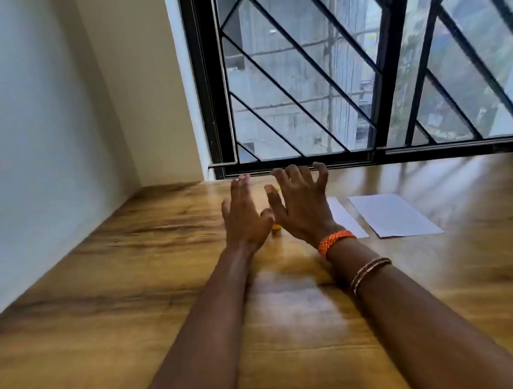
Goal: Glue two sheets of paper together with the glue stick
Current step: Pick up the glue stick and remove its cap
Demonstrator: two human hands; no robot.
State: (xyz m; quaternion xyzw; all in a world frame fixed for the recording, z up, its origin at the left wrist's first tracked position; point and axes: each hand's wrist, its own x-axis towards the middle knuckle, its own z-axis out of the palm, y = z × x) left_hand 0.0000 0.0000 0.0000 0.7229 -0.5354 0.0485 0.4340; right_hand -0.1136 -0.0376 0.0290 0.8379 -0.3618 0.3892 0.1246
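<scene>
Glossy wooden table [136,287] filling the lower frame, pale wall [40,115] upper left, black barred window [361,72] upper right, left hand [243,218] and right hand [304,204] spread empty at centre, yellow glue stick [276,229] mostly hidden between them, two white paper sheets [394,214] flat at centre right.

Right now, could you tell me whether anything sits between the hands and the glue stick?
Nothing visible does. The glue stick stands on the table, showing in the gap between the left hand and right hand, both open. The two sheets lie off to the right, clear of it.
</scene>
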